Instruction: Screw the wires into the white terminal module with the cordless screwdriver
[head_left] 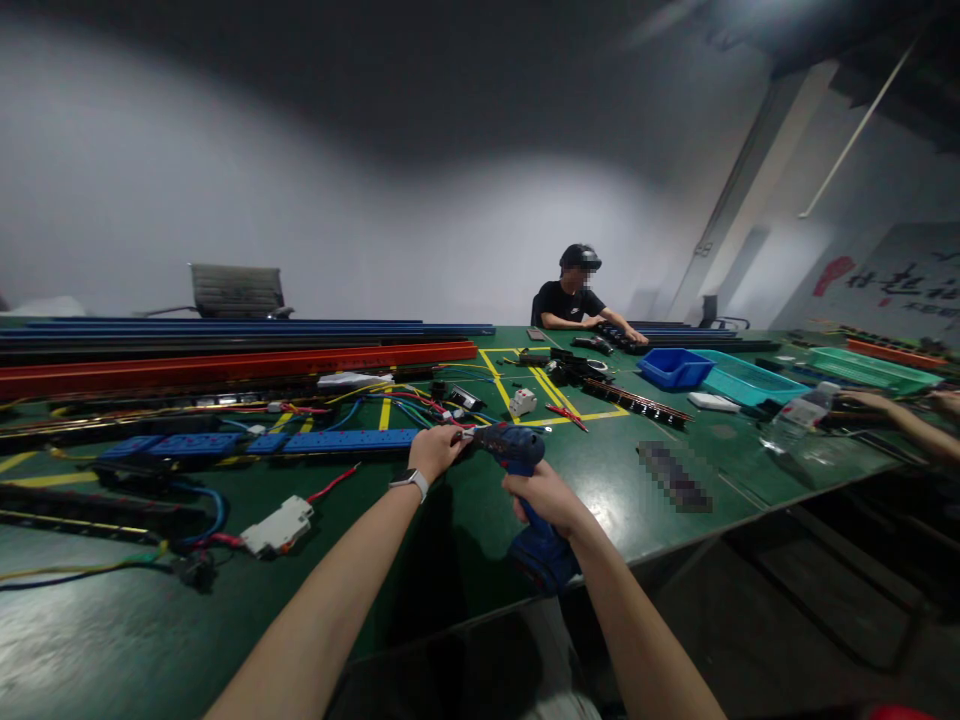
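A blue cordless drill (513,446) is gripped in my right hand (546,494), its nose aimed left and its battery base low by the table edge. My left hand (436,452), with a watch (409,483) on the wrist, is closed right at the drill's tip. What its fingers pinch is too small and partly hidden. Beside those fingers ends a long blue power strip (352,441) that runs off to the left. Wires and a small black-and-white part (465,398) lie just beyond it.
A white breaker (277,527) with a red wire lies left of my forearm. Behind are a white block (523,402), red pliers (568,416) and red rails (240,368). To the right are a blue bin (675,368) and a plastic bottle (799,415). A person (574,295) sits opposite.
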